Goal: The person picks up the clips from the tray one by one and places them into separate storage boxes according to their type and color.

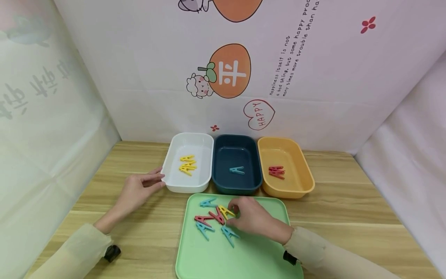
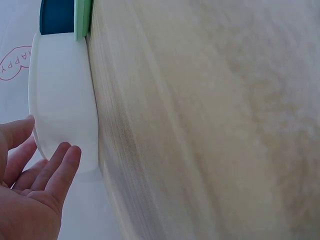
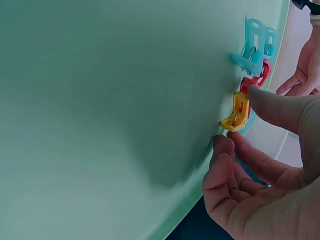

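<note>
My right hand is over the green tray, thumb and forefinger at either side of a yellow clothespin, pinching it. Touching that clothespin is a red clothespin; another red clothespin lies to its left. Three light-blue clothespins lie around them: one toward the back, one at the left and one in front. On the left, my left hand touches the outer side of the white bin with relaxed, nearly straight fingers.
Three bins stand side by side behind the tray. The white one holds yellow clothespins, the dark blue bin a light-blue clothespin, and the orange-yellow bin red clothespins. A printed cloth hangs behind them.
</note>
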The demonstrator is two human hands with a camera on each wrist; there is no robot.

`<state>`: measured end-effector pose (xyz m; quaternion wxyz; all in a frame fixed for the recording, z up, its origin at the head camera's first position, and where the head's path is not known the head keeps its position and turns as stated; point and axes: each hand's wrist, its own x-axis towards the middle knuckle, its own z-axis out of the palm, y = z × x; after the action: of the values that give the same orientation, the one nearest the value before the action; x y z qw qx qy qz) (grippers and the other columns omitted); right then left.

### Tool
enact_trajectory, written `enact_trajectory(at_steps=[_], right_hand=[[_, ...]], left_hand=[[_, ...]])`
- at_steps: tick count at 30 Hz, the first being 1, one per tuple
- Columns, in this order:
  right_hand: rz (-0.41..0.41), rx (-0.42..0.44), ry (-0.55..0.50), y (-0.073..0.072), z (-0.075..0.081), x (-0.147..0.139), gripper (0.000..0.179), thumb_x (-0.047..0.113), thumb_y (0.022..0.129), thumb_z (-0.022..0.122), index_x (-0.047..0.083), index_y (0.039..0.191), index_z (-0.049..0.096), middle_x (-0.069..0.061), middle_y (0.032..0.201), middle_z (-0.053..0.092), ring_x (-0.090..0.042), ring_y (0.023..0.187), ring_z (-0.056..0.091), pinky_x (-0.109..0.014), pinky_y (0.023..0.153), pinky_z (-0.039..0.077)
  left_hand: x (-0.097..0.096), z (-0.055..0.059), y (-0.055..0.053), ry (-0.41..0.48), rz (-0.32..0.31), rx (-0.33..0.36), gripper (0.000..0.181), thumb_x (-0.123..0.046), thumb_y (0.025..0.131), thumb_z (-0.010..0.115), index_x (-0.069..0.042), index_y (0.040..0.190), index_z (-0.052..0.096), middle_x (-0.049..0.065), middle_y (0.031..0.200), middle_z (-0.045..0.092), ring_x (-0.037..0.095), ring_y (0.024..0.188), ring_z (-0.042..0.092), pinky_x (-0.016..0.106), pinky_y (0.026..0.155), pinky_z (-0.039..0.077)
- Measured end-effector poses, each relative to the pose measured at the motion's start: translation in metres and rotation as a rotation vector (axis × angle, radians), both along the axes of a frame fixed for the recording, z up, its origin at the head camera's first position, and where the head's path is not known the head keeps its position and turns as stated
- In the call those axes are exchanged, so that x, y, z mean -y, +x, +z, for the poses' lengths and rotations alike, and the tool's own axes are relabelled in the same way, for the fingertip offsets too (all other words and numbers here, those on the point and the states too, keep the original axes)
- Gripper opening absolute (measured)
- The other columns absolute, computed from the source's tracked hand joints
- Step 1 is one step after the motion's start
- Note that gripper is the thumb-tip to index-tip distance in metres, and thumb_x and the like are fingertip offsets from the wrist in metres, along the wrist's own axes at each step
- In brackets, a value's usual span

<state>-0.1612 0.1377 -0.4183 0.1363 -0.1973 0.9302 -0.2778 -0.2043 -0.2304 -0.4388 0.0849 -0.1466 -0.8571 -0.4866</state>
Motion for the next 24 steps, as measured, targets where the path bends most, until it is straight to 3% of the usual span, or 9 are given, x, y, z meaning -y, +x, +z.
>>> enact_trajectory(at_steps=[9,14,24], right_hand=[[0.000,-0.004,0.025,0.003,0.005,-0.009,0.019,0.010,0.084,0.088,0.007,0.100,0.079,0.003,0.090,0.069,-0.015,0.081,0.059,-0.041,0.077,0.056],[-0.033,0.011,0.060,0.006,0.008,-0.017,0.022,0.008,0.081,0.089,0.007,0.101,0.081,0.003,0.092,0.069,-0.016,0.086,0.060,-0.044,0.082,0.057],[-0.048,-0.012,0.032,0.012,0.004,-0.026,0.024,0.007,0.079,0.092,0.007,0.100,0.081,0.002,0.091,0.069,-0.017,0.086,0.060,-0.044,0.082,0.056]], left_hand=[[0.000,-0.001,0.000,0.012,-0.010,-0.006,0.030,-0.010,0.094,0.082,0.005,0.119,0.077,0.016,0.141,0.064,0.032,0.110,0.073,0.016,0.081,0.058],[-0.001,-0.002,-0.001,0.011,-0.013,-0.002,0.029,-0.010,0.094,0.082,0.005,0.119,0.077,0.017,0.142,0.063,0.031,0.109,0.073,0.016,0.080,0.058],[0.001,-0.002,-0.002,0.034,-0.024,-0.012,0.029,-0.007,0.094,0.081,0.007,0.118,0.076,0.019,0.141,0.063,0.032,0.110,0.073,0.018,0.082,0.058]])
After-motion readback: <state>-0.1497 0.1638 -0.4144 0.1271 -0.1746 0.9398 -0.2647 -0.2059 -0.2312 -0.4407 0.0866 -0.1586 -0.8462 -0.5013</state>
